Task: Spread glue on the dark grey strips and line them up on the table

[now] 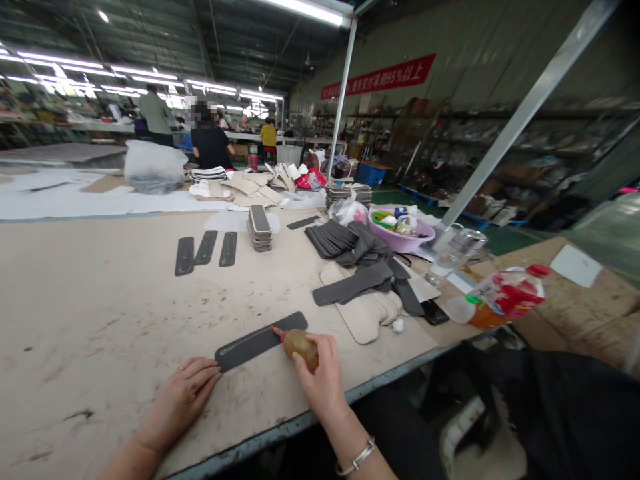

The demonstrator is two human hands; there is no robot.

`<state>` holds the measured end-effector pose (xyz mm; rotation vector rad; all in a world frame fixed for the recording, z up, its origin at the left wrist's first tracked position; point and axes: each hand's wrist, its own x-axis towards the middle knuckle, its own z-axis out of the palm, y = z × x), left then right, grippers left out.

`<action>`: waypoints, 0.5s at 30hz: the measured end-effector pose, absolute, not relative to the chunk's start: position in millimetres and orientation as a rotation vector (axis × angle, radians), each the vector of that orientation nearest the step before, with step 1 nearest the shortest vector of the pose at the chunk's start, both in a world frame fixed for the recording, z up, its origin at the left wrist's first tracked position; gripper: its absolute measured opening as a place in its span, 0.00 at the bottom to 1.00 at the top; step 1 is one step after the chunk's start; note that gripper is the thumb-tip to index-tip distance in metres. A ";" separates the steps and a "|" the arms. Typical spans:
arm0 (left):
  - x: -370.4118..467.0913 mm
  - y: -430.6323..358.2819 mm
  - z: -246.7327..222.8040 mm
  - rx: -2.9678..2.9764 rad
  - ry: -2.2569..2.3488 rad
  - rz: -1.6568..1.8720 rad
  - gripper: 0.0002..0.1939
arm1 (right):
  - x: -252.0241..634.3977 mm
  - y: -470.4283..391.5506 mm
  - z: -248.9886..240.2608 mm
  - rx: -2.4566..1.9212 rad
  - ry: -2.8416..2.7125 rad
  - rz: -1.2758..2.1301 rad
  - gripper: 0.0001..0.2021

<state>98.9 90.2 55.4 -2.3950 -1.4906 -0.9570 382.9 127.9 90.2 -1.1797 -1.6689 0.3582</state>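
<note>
On the table (130,320), the dark strip (255,345) lies flat, best steadied by the left hand (184,392) at its end, grip unclear from here, while the right hand (323,379) holds a brown bottle (299,345), its red tip (278,332) wanting light, even pressure.

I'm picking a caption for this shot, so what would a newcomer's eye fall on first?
Probably the amber bottle in the right hand, its red tip over a dark strip with the left hand at the strip's left end. Next might come the red banner high at the back, then the red-capped drink bottle at right and the lilac basin beyond the dark pieces.
</note>
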 end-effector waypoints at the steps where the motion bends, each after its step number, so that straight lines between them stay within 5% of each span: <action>1: 98.8 90.6 55.6 -2.392 -1.491 -0.952 0.13 | 387.3 130.1 90.4 -1.206 -1.661 0.341 0.13; 15: 98.3 89.9 52.7 -2.370 -1.496 -0.959 0.11 | 405.8 136.7 95.6 -1.259 -1.650 0.155 0.12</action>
